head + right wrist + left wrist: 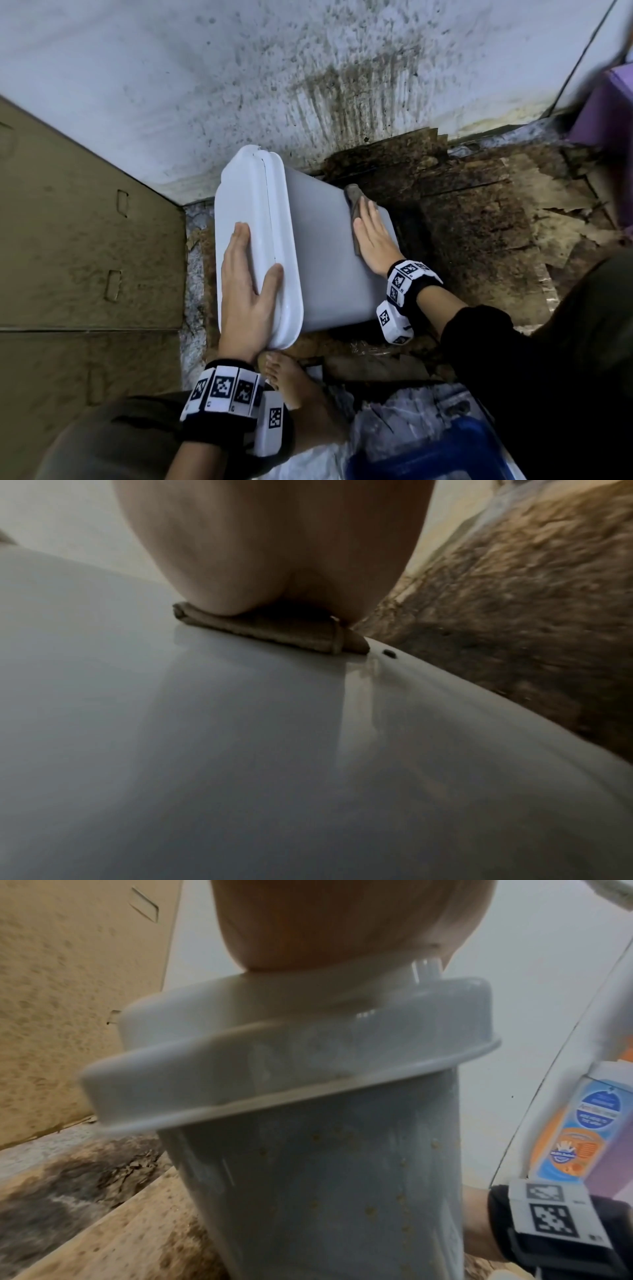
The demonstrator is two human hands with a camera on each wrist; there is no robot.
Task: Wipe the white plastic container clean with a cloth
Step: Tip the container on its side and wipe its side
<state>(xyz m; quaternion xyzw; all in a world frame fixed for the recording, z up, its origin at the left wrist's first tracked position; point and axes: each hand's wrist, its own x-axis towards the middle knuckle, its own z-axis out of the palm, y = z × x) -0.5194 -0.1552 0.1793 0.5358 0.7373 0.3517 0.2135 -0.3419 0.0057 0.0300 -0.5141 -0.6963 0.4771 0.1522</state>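
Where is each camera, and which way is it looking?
Head: worn on the head, looking down at the white container; shows the left hand, the right hand, a bare foot.
Left wrist: on the left wrist, looking along the left hand at the lid; the other wristband shows.
Right wrist: on the right wrist, looking along the right hand at the cloth.
Shared: all three see the container.
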